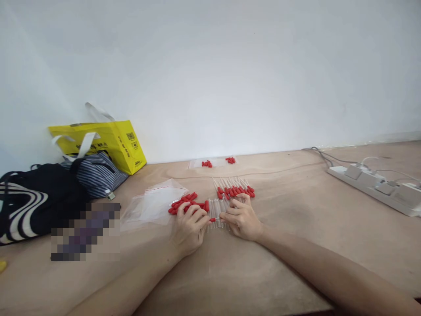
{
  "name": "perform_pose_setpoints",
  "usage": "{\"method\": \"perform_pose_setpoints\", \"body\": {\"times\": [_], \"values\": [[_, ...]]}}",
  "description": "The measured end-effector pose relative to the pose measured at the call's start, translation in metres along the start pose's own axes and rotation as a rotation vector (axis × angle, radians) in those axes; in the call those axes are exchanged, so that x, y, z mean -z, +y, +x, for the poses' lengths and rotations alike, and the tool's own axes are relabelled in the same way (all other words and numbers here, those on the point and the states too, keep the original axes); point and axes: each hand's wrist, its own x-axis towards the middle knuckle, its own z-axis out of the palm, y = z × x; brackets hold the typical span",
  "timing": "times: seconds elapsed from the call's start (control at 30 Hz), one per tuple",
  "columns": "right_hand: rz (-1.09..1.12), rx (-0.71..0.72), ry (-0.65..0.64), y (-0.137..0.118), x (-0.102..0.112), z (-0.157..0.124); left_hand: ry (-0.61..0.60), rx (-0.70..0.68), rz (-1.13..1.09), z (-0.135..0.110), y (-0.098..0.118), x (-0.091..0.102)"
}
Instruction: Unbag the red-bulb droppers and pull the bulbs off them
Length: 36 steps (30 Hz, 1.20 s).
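Note:
My left hand (190, 229) is closed, pinching a small red rubber bulb (212, 220) between thumb and fingertips. Facing it, my right hand (241, 218) pinches a thin clear tube (217, 219) whose end meets the bulb; how deep it sits I cannot tell. Below and behind my fingertips lies a row of loose clear tubes (215, 207). A pile of red bulbs (184, 203) rests just beyond my left hand. Past my right hand, several droppers (234, 189) lie side by side, their red bulbs toward me and thin tubes pointing away.
Clear plastic bags (154, 202) lie left of the bulb pile. Near the wall is a bag with red-capped pieces (207, 164). A yellow bag (131, 149), striped bag (98, 175) and black bag (39, 197) stand left. A power strip (371, 188) with cables lies right.

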Motion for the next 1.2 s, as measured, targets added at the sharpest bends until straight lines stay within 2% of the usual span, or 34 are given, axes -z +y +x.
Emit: {"method": "perform_pose_setpoints", "body": {"times": [0.2, 0.4, 0.6, 0.77, 0.97, 1.07, 1.2], "values": [[0.000, -0.009, -0.015, -0.001, 0.002, 0.001, -0.018, -0.019, 0.015, -0.001, 0.000, -0.002], [0.010, 0.010, 0.052, -0.001, 0.002, 0.000, 0.017, -0.033, -0.001, -0.001, 0.000, -0.002], [0.012, 0.014, 0.040, -0.001, 0.005, -0.001, 0.039, -0.041, -0.021, 0.000, 0.001, 0.000], [-0.010, -0.131, 0.064, 0.013, 0.011, -0.012, 0.096, 0.059, 0.009, -0.007, -0.012, 0.005], [0.060, -0.182, -0.104, 0.019, -0.002, -0.015, 0.161, 0.197, -0.059, -0.009, -0.025, 0.007], [0.102, -0.279, -0.095, 0.015, -0.007, -0.005, 0.060, 0.322, -0.014, 0.007, -0.032, 0.011], [0.043, -0.378, -0.134, 0.002, -0.009, 0.019, -0.208, 0.513, 0.051, 0.042, -0.047, 0.007]]}}
